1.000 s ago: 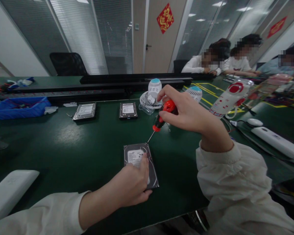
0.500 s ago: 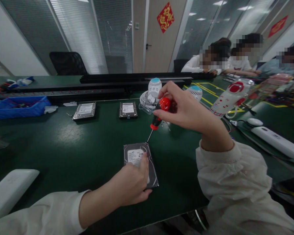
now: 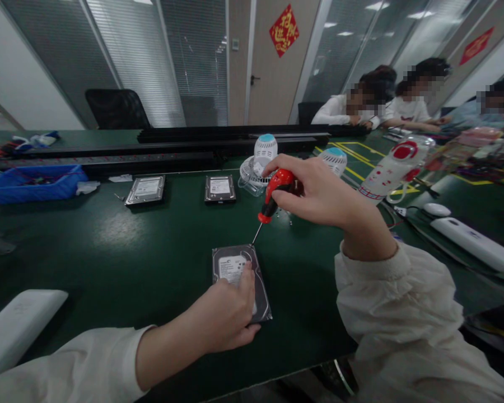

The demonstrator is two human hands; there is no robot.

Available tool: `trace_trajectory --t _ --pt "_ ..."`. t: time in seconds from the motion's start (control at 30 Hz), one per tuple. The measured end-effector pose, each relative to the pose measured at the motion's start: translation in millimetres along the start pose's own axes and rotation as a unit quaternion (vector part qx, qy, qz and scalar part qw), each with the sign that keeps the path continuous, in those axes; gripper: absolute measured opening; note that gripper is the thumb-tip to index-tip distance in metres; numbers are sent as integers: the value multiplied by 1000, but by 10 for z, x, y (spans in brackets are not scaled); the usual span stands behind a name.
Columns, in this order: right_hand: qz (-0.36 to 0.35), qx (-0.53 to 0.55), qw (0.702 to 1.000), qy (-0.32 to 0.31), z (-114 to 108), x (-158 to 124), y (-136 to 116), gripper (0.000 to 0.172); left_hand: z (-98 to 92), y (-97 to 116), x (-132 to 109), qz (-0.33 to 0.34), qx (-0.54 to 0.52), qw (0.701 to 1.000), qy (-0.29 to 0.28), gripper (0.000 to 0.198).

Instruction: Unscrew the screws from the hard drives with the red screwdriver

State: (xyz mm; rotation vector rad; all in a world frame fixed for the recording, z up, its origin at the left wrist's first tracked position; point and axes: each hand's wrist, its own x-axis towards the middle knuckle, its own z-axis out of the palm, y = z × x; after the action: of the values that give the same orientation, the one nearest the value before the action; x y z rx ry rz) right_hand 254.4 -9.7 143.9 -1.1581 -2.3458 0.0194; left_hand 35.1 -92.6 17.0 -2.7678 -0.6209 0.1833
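Observation:
A silver hard drive with a white label (image 3: 231,267) lies on the green table (image 3: 159,252) in front of me. My left hand (image 3: 229,313) grips it, fingers on the label and thumb at the near edge. Above the drive's far right corner, my right hand (image 3: 306,190) is closed around the handle of a red and black screwdriver (image 3: 269,204). The tip meets that corner. Tiny screws (image 3: 290,223) lie right of the screwdriver.
Two more drives (image 3: 146,190) (image 3: 220,189) lie farther back. A blue tray (image 3: 37,187) is at the left, white fans (image 3: 265,151) behind my right hand, and a white power strip (image 3: 474,243) at the right. Several people sit across the table.
The fingers of my right hand have shifted and turned around the screwdriver handle. The tip stays at the drive's corner, and my left hand has not moved.

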Motion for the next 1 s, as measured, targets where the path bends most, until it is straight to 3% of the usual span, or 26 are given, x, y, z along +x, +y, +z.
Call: trace_trajectory --t 0.17,0.33,0.47,0.57,0.67,0.83,0.93,1.0 --pt "46 -17 999 9 0 4 2 32 -16 -6 12 -1 3 1000 -11 79" --pt "9 -20 1000 -6 -1 -11 21 28 -23 -18 9 2 -9 1000 -18 80" --pt "46 -20 999 -7 3 -8 22 35 -25 -14 16 -2 -17 999 -30 80" --pt "31 -8 999 -11 -10 -8 17 25 -25 -12 24 -5 -21 999 -35 80" --pt "7 0 1000 -22 -24 -12 6 29 -14 -13 23 -3 -19 999 -26 80" --pt "48 -7 999 -19 -16 -8 1 34 25 -8 20 1 -2 1000 -2 81" --pt "23 4 999 -22 -18 -12 15 23 48 -5 23 -1 -4 1000 -1 81" --pt "7 8 1000 -26 -23 -15 18 28 50 -6 23 -2 -4 1000 1 82"
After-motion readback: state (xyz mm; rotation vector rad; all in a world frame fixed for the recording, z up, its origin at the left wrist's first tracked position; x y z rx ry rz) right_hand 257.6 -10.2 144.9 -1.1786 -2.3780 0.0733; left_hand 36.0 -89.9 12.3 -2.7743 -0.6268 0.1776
